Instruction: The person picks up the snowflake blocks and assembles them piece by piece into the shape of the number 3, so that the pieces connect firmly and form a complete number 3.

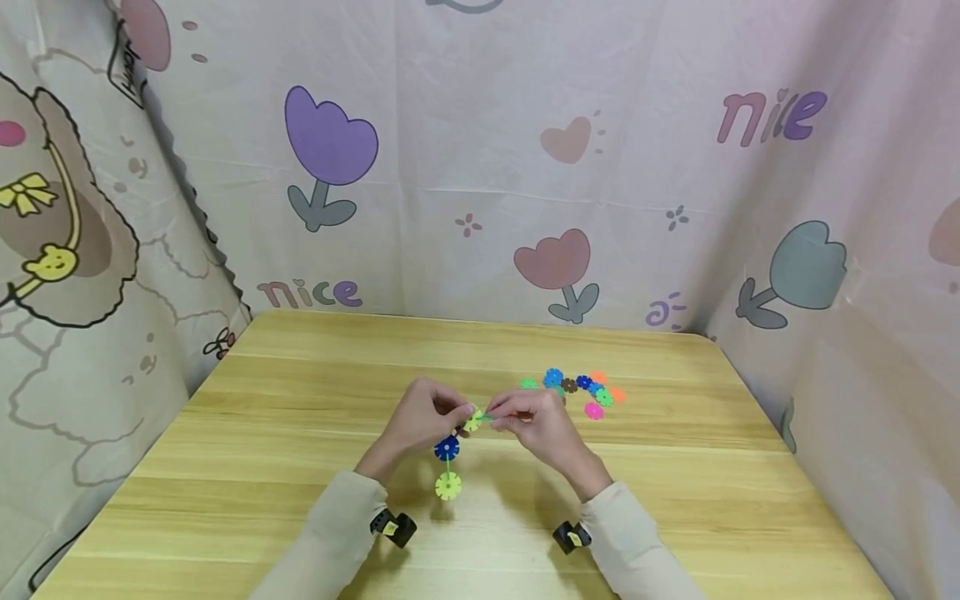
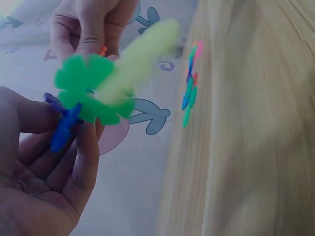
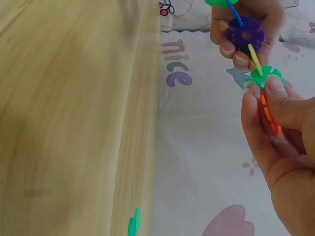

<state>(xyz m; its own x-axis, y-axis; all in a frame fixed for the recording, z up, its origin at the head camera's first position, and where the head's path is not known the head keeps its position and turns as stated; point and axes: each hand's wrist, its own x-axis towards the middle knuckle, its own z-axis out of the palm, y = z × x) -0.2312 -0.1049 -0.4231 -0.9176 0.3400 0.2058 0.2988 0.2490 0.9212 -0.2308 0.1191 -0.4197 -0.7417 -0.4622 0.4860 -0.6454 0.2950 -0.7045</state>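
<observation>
Over the table, my left hand [image 1: 427, 417] pinches a chain of slotted plastic snowflake discs. In the right wrist view a purple disc [image 3: 246, 34] lies by its fingers, with a yellow disc [image 3: 255, 58] edge-on beyond it. A blue disc [image 1: 447, 448] and a yellow-green disc [image 1: 448, 486] hang below the left hand. My right hand [image 1: 543, 427] pinches a green disc [image 3: 265, 75] at the chain's other end, thumb on its face. An orange disc [image 3: 269, 114] sits edge-on against the green one within the right fingers; whether the two are slotted together I cannot tell.
Loose snowflake discs lie in a cluster behind the right hand, among them a light blue disc [image 1: 553, 377], a brown disc [image 1: 569, 385] and a pink disc [image 1: 594, 411]. The wooden table [image 1: 300, 500] ends at a patterned cloth [image 1: 465, 150] at the back.
</observation>
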